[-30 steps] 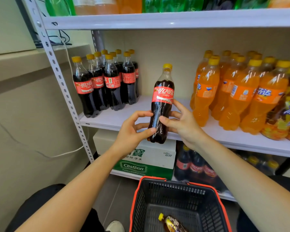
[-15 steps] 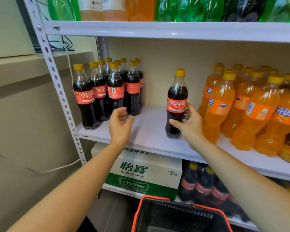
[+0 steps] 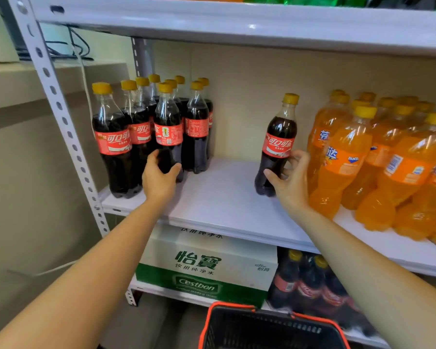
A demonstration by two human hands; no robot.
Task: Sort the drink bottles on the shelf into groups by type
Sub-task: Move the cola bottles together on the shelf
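A white metal rack (image 3: 65,120) stands against a beige wall (image 3: 249,79); left of the rack, a beige ledge (image 3: 35,79) carries dark cables (image 3: 78,50).

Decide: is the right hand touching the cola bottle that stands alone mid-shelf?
Touching. The head view shows the right hand with thumb and fingers wrapped round the lone cola bottle, low down.

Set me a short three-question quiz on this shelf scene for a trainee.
1. True or false: the lone cola bottle stands on the shelf next to the orange soda bottles.
2. Which hand holds it? A left, B right, C both.
3. Fill in: the left hand grips a front bottle of the ___ group.
Key: 1 true; 2 B, the right hand; 3 cola.
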